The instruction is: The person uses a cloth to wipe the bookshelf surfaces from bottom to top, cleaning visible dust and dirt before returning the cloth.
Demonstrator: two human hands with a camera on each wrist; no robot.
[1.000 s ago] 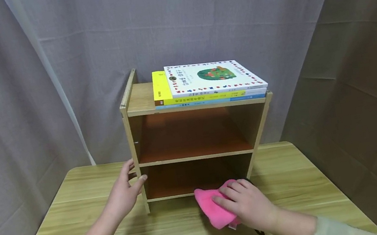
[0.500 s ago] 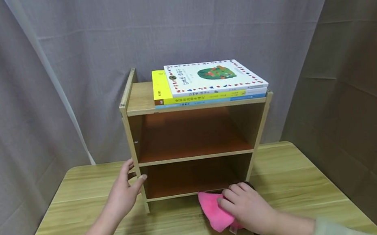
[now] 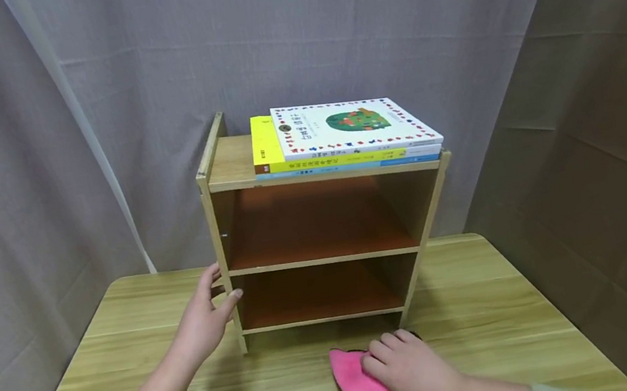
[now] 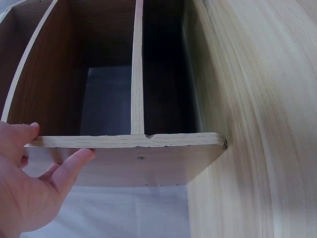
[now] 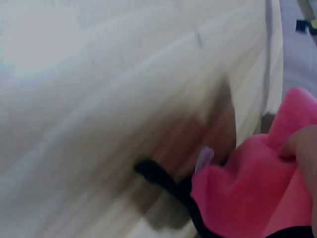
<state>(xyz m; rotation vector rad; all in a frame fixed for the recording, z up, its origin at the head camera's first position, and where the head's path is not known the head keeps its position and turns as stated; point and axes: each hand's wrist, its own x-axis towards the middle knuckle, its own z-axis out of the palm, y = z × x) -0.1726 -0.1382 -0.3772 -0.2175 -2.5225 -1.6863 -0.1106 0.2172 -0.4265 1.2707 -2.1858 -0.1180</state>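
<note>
A small wooden shelf (image 3: 324, 261) stands on the table. My left hand (image 3: 205, 318) grips its left side panel (image 4: 124, 142), thumb at the front edge and fingers along the outer face. In front of the shelf, towards its right, my right hand (image 3: 412, 371) holds a pink plush cloth (image 3: 357, 383) bunched under its fingers, low over the tabletop. A black strap (image 5: 168, 183) and a pale tag (image 5: 204, 158) stick out from the cloth in the right wrist view. The hand covers much of the cloth.
Several books lie stacked on the shelf's top, a white picture book (image 3: 357, 123) uppermost and a yellow one (image 3: 265, 141) beneath. The wooden table (image 3: 491, 304) has rounded back corners. Grey curtains (image 3: 323, 23) hang behind, and a brown one (image 3: 605, 129) hangs at the right.
My right hand has drawn the pink cloth away from the shelf's lower right front, towards me. My left hand keeps its hold on the side panel.
</note>
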